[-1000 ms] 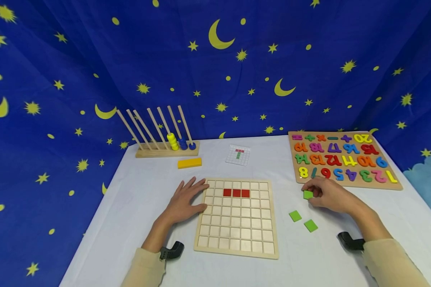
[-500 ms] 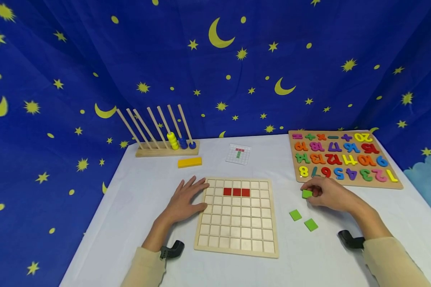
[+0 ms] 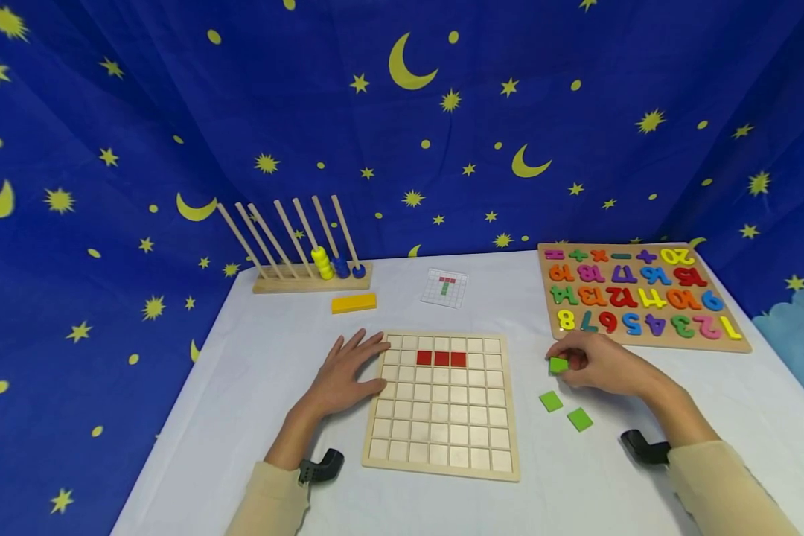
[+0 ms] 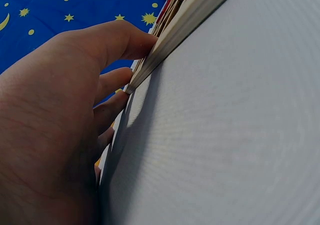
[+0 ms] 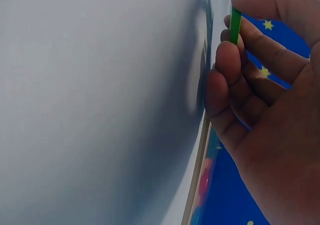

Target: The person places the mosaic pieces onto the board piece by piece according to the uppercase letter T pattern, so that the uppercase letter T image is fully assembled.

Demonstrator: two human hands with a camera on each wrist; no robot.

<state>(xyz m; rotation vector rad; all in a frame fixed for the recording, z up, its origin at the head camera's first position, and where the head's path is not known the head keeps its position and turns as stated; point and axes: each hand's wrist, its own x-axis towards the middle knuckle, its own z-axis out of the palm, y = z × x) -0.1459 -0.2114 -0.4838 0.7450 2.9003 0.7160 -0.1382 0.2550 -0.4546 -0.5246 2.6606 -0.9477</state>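
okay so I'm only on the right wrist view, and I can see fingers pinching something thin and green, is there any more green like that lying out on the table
Observer: Yes, the head view shows two more green tiles lying flat on the white tablecloth, closer to the person than the right hand.

Operator: got it, and what's the left hand up to, I can't see it at all

Observer: The left hand is at the left side of the wooden grid board, its thumb touching the edge.
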